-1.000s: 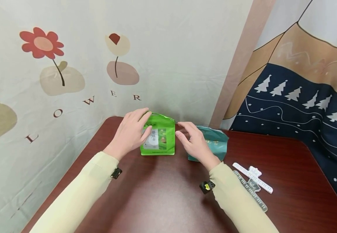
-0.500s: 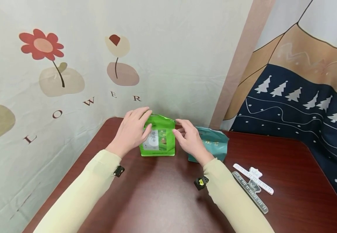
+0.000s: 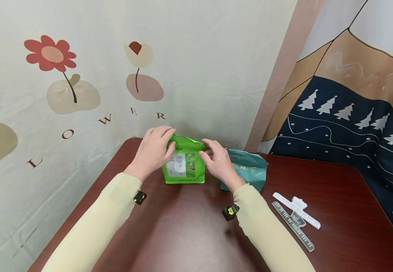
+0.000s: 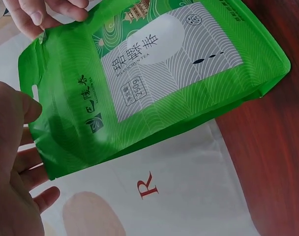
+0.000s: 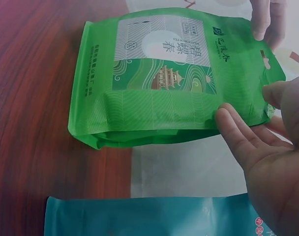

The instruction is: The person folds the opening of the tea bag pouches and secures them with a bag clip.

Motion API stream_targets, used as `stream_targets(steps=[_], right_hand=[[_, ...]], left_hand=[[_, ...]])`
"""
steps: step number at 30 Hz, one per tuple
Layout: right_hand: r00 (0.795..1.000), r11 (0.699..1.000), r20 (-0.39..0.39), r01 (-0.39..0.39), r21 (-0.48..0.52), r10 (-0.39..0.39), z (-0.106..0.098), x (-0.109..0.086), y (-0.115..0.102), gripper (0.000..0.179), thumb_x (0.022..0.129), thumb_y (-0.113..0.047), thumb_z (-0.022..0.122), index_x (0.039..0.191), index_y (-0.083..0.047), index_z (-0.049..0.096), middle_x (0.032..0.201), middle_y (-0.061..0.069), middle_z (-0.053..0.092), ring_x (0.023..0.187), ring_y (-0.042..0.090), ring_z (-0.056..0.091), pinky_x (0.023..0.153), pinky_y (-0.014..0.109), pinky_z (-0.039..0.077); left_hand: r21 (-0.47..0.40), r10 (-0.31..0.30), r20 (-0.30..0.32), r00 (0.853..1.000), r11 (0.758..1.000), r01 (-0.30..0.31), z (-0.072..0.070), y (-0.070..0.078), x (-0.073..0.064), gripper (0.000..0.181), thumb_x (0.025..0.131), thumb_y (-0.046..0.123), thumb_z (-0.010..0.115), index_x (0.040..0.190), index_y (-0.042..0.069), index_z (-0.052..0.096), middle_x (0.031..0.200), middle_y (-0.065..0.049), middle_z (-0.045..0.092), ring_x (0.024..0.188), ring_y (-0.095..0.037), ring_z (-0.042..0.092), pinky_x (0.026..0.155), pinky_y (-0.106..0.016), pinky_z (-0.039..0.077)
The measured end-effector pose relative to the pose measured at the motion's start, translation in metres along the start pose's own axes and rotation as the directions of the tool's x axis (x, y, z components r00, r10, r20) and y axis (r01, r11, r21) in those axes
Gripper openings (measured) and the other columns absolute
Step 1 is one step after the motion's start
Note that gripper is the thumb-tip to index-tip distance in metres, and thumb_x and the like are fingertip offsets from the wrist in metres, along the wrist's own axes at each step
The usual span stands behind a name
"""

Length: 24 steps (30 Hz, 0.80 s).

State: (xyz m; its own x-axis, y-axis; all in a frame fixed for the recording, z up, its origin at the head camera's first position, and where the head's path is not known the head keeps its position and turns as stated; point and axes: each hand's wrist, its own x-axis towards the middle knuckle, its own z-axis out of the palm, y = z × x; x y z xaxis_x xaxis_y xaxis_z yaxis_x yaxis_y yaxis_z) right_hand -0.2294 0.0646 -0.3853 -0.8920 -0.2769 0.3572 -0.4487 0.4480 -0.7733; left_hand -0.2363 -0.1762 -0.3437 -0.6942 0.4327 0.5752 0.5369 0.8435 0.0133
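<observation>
Head view: one green bag [image 3: 186,141] stands upright towards the back of the table [image 3: 189,234], with a hand at each upper side. Left wrist view resolves the lettering [image 4: 134,91] "250g" and the hanging slot [image 4: 35,92] near the bag's top, both indistinct from the head. The left hand [image 3: 152,151], half closed, holds the upper left edge between its digits; the right hand [image 3: 219,160], similarly bent, holds the upper right corner. How firmly either presses cannot be told. Two forearms in pale sleeves [image 3: 96,223] reach forward and converge, one black device [image 3: 140,197] at each wrist. Just beyond the right hand sits one teal bag [image 3: 251,172], partly visible in the right wrist view, outside the left. Two clips, one white clip [image 3: 285,201] and one clear clip [image 3: 300,235], lie at the table's right, shown from the head only. One flower-printed backdrop [image 3: 210,68] rises behind.
</observation>
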Motion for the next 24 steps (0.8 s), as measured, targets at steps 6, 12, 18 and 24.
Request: stream_targets(steps=[6,12,18,24], right_hand=[[0.999,1.000,-0.032,0.018,-0.016,-0.018,0.004,0.002,0.001,0.031,0.104,-0.011,0.060,0.132,-0.001,0.064,0.118,0.016,0.063,0.100,0.029,0.068,0.088,0.044,0.057],[0.998,0.999,-0.064,0.021,-0.024,-0.023,0.007,0.004,0.002,0.024,0.103,-0.009,0.060,0.125,-0.002,0.068,0.109,0.013,0.065,0.092,0.027,0.065,0.083,0.043,0.055],[0.994,0.998,-0.103,0.018,-0.055,-0.023,0.011,0.005,0.002,0.021,0.104,-0.011,0.061,0.119,-0.004,0.072,0.099,0.009,0.067,0.083,0.023,0.061,0.077,0.038,0.051],[0.984,0.995,-0.154,0.075,-0.067,-0.085,0.012,0.007,0.002,0.018,0.101,-0.007,0.063,0.114,-0.003,0.076,0.093,0.012,0.071,0.072,0.022,0.068,0.071,0.037,0.055]], left_hand=[[-0.006,-0.002,-0.013,1.000,1.000,0.002,-0.002,0.000,0.001,0.029,0.100,0.014,0.061,0.124,0.000,0.070,0.121,-0.015,0.069,0.119,-0.033,0.062,0.108,-0.051,0.041],[-0.001,0.009,-0.015,1.000,1.000,-0.009,-0.001,0.003,0.003,0.023,0.100,0.011,0.063,0.119,0.002,0.071,0.112,-0.012,0.071,0.111,-0.032,0.064,0.104,-0.050,0.042],[-0.005,0.031,-0.046,0.998,0.999,-0.031,0.001,0.007,0.003,0.015,0.098,0.008,0.065,0.111,0.003,0.073,0.103,-0.009,0.072,0.104,-0.030,0.066,0.100,-0.050,0.043],[-0.026,0.033,-0.054,0.998,0.999,-0.034,0.000,0.010,0.003,0.008,0.098,0.006,0.065,0.103,0.005,0.072,0.099,-0.008,0.071,0.101,-0.029,0.066,0.099,-0.048,0.044]])
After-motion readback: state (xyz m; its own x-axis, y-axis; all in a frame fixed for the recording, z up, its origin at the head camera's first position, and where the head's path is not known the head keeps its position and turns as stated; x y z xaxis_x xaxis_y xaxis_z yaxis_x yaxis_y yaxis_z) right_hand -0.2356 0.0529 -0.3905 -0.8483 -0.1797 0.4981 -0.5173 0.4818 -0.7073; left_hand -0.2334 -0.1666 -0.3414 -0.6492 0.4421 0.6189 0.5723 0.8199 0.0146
